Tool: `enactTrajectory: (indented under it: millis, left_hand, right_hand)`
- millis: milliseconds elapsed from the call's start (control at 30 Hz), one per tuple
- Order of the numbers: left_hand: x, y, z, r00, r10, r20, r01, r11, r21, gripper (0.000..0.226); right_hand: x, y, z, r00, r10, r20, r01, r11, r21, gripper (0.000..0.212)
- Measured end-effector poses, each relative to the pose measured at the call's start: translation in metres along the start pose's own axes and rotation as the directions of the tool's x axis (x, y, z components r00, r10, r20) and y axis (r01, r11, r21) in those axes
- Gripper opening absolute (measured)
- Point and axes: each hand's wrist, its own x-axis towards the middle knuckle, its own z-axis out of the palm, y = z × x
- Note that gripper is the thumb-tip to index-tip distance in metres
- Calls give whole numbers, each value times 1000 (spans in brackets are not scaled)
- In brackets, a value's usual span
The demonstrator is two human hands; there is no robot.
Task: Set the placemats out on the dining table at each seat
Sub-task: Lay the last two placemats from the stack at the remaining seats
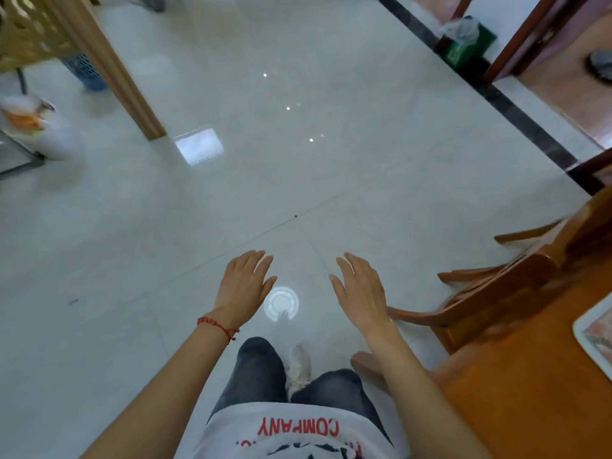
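Grip: left hand (243,284) and right hand (359,293) spread, empty, left of dining table (530,409). Placemat (596,332) lying on table's far-right edge; likely light, flexible; take by edges.

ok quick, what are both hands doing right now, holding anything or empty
Left hand: open, fingers spread, holding nothing, out over the floor.
Right hand: open, holding nothing, near the wooden chair.
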Motion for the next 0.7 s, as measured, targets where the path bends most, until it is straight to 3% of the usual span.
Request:
enactTrajectory:
  millis: [133, 200, 400, 567, 700]
  left_hand:
    - [61, -10, -9, 998, 54, -33, -54, 999, 3, 40]
    - [97, -17, -10, 996, 87, -10, -87, 996, 15, 38]
    - [208, -36, -15, 976, 186, 115, -188, 982, 10, 70]
    - [290, -47, -22, 959, 265, 102, -267, 964, 8, 73]
    - [349, -43, -26, 938, 327, 119, -327, 945, -17, 72]
  right_hand:
    - [45, 5, -8, 999, 22, -40, -23, 1000, -4, 67]
    - [71, 10, -11, 996, 50, -70, -50, 999, 7, 67]
    - [158, 30, -20, 969, 201, -140, -202, 979, 11, 44]
    - [217, 46, -34, 933, 294, -207, -291, 956, 48, 65]
    - [246, 70, -40, 885, 414, -213, -396, 910, 125, 63]
